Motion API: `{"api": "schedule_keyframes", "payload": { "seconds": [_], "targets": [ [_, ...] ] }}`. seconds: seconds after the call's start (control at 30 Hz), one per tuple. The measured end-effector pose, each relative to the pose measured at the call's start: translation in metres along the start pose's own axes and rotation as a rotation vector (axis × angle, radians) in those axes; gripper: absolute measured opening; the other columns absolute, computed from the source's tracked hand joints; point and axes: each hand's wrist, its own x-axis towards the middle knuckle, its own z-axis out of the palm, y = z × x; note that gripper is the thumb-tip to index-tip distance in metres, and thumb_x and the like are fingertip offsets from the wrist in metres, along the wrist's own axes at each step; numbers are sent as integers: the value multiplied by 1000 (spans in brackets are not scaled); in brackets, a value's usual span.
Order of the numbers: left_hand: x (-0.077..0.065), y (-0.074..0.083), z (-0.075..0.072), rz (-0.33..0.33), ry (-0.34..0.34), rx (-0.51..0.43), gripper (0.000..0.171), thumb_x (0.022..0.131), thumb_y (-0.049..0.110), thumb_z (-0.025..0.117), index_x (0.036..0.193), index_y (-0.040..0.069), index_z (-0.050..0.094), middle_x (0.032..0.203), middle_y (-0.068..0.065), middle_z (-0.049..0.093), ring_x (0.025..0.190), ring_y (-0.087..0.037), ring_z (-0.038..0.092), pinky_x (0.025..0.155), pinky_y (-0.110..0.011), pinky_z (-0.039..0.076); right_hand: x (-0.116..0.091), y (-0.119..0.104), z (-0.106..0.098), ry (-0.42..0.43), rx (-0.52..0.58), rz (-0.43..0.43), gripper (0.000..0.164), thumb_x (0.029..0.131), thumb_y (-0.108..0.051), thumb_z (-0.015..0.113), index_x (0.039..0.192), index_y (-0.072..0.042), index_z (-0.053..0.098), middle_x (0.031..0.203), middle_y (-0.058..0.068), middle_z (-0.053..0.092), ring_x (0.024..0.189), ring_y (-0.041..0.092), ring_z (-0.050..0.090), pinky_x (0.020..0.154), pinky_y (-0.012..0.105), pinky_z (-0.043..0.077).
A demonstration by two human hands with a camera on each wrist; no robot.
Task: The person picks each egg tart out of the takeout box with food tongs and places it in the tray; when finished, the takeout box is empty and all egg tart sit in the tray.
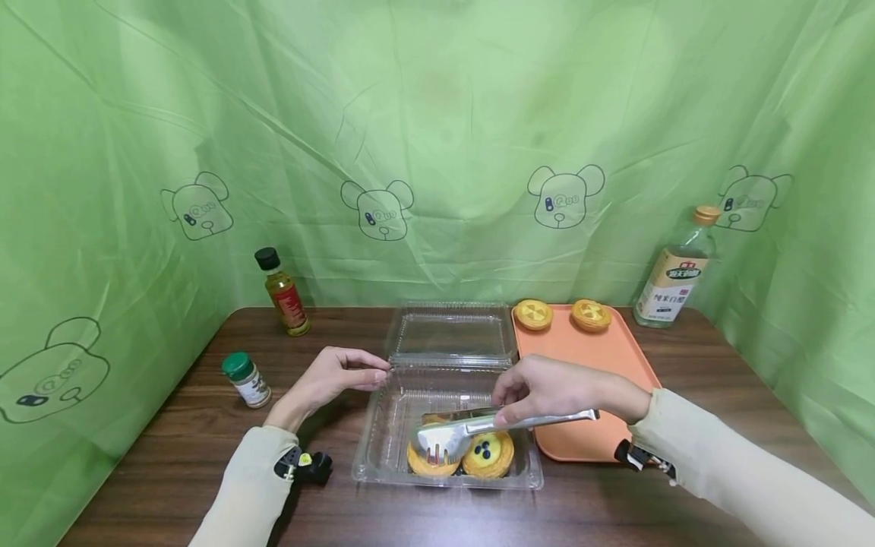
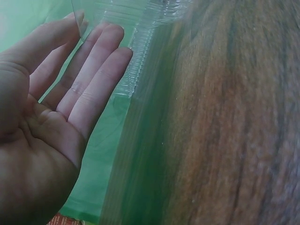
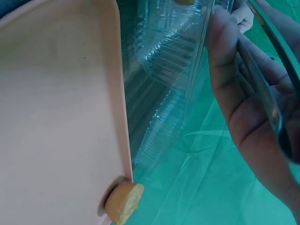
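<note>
Two tarts (image 1: 500, 460) sit along the front edge of a box (image 1: 391, 434) on the table (image 1: 171, 456). The right hand (image 1: 547, 389), knuckles up, grips tongs (image 1: 443, 441) reaching over the left tart; the left hand (image 1: 333, 377) pinches the box's left edge near its back corner.

Place is looking like a staged recording booth. Green cloth (image 1: 444, 91) is hanging behind and along both sides, showing bear-head prints (image 1: 566, 200) and enclosing a wood-grain table (image 1: 171, 471). Small black cameras (image 1: 317, 468) are riding on both sleeves (image 1: 244, 479). Cloth is hiding the wider room.
</note>
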Motion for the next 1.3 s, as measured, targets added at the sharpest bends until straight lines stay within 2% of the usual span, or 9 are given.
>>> {"api": "schedule_keyframes", "payload": {
  "seconds": [0.37, 0.7, 0.87, 1.03, 1.3],
  "targets": [
    [0, 0, 1, -4, 2, 7, 28, 84, 16, 77, 108, 2, 72, 105, -16, 71, 94, -32, 69, 83, -42, 58, -5, 3, -1, 45, 26, -1, 25, 88, -37, 71, 100, -16, 71, 79, -7, 68, 69, 9, 63, 60, 25, 55],
    [1, 0, 1, -1, -5, 11, 29, 85, 17, 77, 108, 1, 72, 106, -16, 71, 94, -32, 69, 82, -42, 58, -13, 9, -9, 124, 4, 35, 27, 89, -41, 69, 103, -18, 72, 82, -9, 68, 74, 11, 64, 66, 27, 55],
    [1, -1, 0, 6, -3, 5, 29, 85, 17, 77, 108, 1, 72, 105, -16, 70, 94, -32, 69, 83, -43, 58, -20, 12, -15, 162, 23, 72, 23, 89, -41, 69, 103, -23, 71, 81, -8, 69, 72, 11, 64, 64, 27, 55],
    [0, -3, -1, 16, -12, 6, 30, 85, 16, 76, 109, -1, 71, 106, -17, 70, 94, -31, 69, 82, -42, 58, -28, 12, -21, 195, 57, 111, 22, 89, -38, 70, 103, -21, 71, 81, -6, 69, 69, 13, 64, 61, 27, 55],
    [-1, -3, 0, 17, -5, -8, 30, 85, 16, 76, 109, -1, 71, 106, -17, 70, 94, -31, 69, 82, -42, 57, -43, 17, -33, 235, 94, 113, 21, 90, -34, 70, 104, -19, 71, 79, -2, 70, 66, 16, 65, 57, 30, 56]
  ]
}}
